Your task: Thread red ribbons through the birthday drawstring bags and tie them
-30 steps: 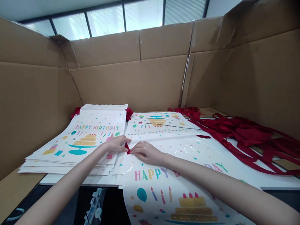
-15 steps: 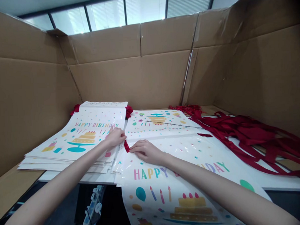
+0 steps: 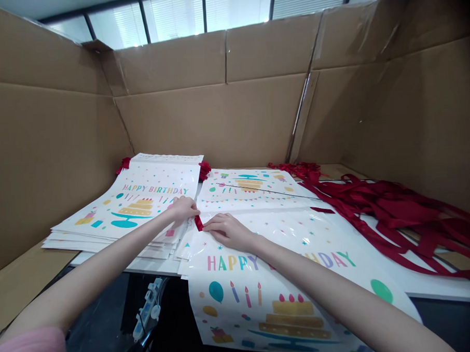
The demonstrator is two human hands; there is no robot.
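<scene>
A short red ribbon piece (image 3: 198, 222) lies at the left edge of a printed "Happy Birthday" sheet (image 3: 276, 231), which hangs over the table's front edge. My left hand (image 3: 184, 208) pinches at the ribbon's upper end. The fingers of my right hand (image 3: 226, 231) are pressed together at its lower end. Another red piece (image 3: 322, 210) lies near the sheet's right side. A thin dark line (image 3: 267, 191) crosses the sheet's back part. Left of my hands sits a stack of similar printed sheets (image 3: 157, 174) with red ribbon at both upper sides.
Long red ribbons (image 3: 396, 210) lie in a tangled heap at the right. Cardboard walls (image 3: 178, 116) enclose the back and sides of the white table (image 3: 450, 288). A white power strip (image 3: 147, 309) hangs below the front edge.
The camera view has shifted slightly. Both hands remain at the same ribbon piece, with hardly any movement against the sheet.
</scene>
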